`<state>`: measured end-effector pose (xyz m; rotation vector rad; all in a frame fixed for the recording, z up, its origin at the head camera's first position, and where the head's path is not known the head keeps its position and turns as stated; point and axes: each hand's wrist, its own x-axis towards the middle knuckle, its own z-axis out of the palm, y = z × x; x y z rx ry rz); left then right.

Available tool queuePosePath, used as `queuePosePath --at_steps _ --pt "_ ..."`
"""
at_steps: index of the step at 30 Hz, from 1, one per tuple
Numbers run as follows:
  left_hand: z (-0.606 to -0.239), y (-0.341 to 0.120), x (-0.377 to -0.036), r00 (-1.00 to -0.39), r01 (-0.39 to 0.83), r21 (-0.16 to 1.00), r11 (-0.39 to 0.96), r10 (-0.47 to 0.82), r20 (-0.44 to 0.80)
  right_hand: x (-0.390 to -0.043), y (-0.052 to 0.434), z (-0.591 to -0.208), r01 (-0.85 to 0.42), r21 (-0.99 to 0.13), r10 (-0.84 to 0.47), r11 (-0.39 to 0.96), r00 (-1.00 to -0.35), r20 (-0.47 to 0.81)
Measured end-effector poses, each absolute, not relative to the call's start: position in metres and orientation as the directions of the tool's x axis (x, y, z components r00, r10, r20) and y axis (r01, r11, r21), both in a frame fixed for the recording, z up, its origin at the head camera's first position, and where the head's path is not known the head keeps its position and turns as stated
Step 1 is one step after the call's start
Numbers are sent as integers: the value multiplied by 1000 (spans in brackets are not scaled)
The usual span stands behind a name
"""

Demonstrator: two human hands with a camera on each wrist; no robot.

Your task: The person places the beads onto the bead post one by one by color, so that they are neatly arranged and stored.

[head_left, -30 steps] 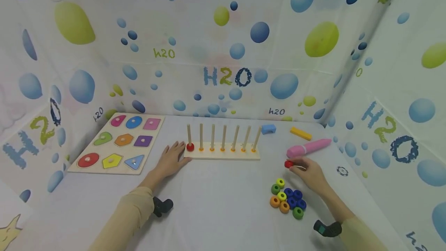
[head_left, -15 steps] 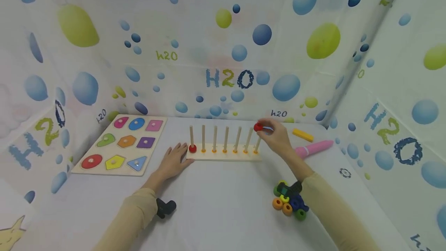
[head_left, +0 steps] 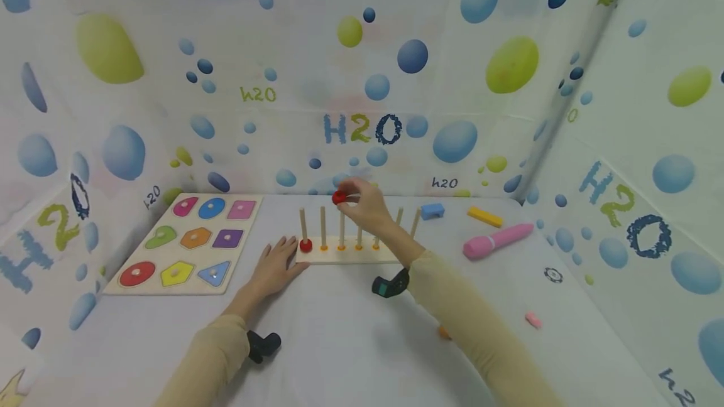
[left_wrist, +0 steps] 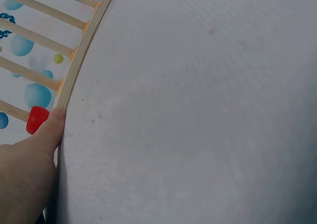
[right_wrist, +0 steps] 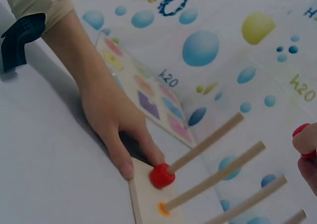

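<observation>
Right hand (head_left: 367,205) carried red ring (head_left: 339,197) leftward along pegs (head_left: 342,229).

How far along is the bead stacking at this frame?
Done: one red bead sits at the foot of the leftmost peg. In hand: the right hand pinches a second red bead above the pegs, while the left hand rests against the peg board. Left: the other pegs carry no beads.

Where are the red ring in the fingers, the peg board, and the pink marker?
red ring (head_left: 339,197), head view, its visible left side.
peg board (head_left: 345,257), head view, front edge of the wooden base.
pink marker (head_left: 498,240), head view, middle of its body.
</observation>
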<state>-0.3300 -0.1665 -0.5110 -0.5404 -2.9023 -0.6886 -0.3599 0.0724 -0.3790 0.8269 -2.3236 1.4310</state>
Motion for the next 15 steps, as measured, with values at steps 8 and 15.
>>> queuePosePath --at_steps 8,15 --pt "-515 -169 -329 -931 363 419 832 311 190 -365 25 -382 -630 -677 -406 379 -771 491" --pt "-512 -167 -331 -934 358 410 839 310 181 -370 13 -383 -666 -609 -459 431 -743 487"
